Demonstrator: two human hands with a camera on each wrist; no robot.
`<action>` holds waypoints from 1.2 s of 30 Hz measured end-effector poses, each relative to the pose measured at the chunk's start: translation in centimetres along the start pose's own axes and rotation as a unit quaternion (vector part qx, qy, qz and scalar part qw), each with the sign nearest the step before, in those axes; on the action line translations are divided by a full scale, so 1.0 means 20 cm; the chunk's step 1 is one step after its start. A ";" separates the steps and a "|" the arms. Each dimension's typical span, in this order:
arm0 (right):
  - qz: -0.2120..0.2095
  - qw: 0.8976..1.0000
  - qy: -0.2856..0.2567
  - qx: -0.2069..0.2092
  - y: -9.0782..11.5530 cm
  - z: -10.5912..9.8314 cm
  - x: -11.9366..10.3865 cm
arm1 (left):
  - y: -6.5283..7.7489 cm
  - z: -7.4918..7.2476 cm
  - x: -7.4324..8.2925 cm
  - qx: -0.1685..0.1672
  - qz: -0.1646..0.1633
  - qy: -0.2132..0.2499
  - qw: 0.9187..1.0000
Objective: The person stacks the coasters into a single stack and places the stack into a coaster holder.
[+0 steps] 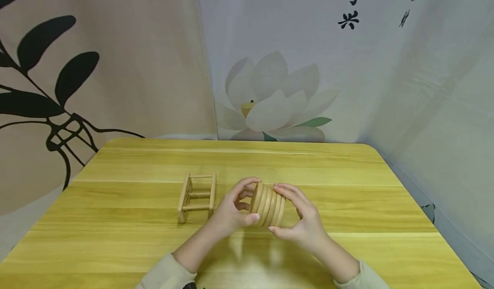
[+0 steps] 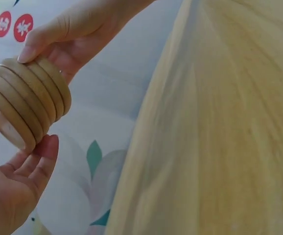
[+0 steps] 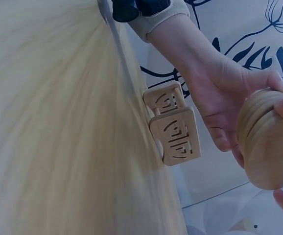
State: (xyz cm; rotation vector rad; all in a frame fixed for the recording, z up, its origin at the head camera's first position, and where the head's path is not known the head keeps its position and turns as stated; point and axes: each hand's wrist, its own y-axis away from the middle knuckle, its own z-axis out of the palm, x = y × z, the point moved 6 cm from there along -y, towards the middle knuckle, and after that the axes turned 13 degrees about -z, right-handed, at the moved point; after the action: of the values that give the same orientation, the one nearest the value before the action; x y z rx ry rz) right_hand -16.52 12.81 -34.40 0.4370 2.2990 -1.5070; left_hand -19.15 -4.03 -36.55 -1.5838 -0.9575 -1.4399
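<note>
Both hands hold a stack of several round wooden coasters [image 1: 267,205] a little above the table, the discs tilted on edge and pressed together. My left hand [image 1: 230,212] grips the left end, thumb at the near side and fingers at the far side. At the right end, my right hand [image 1: 306,220] pinches the rims between thumb and fingers. In the left wrist view the coaster stack [image 2: 31,100] shows its layered rims. Left of the hands stands a wooden rack [image 1: 212,194] with crossbars; cut-out slots mark its side panel [image 3: 175,137] in the right wrist view.
The wooden table [image 1: 328,164] has rounded back corners. Behind it hangs a cloth backdrop [image 1: 173,66] printed with dark leaves, a lotus and characters. The rack stands close to the left forearm.
</note>
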 end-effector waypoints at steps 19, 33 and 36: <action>-0.015 0.999 0.035 -0.019 -0.09 0.00 -0.04 | 0.03 -0.04 0.09 0.020 0.013 -0.033 0.999; -0.017 0.999 0.014 -0.048 -0.17 0.08 -0.01 | 0.07 -0.14 0.09 0.059 0.022 -0.044 0.997; -0.023 0.998 0.006 -0.053 -0.19 0.11 0.00 | 0.08 -0.17 0.10 0.060 0.023 -0.034 0.997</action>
State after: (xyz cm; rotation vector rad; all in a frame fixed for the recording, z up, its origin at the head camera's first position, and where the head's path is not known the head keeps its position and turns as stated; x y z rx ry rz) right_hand -17.95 9.38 -32.02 0.3692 2.3999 -1.3990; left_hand -18.87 -7.74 -34.47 -1.5636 -1.0211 -1.2805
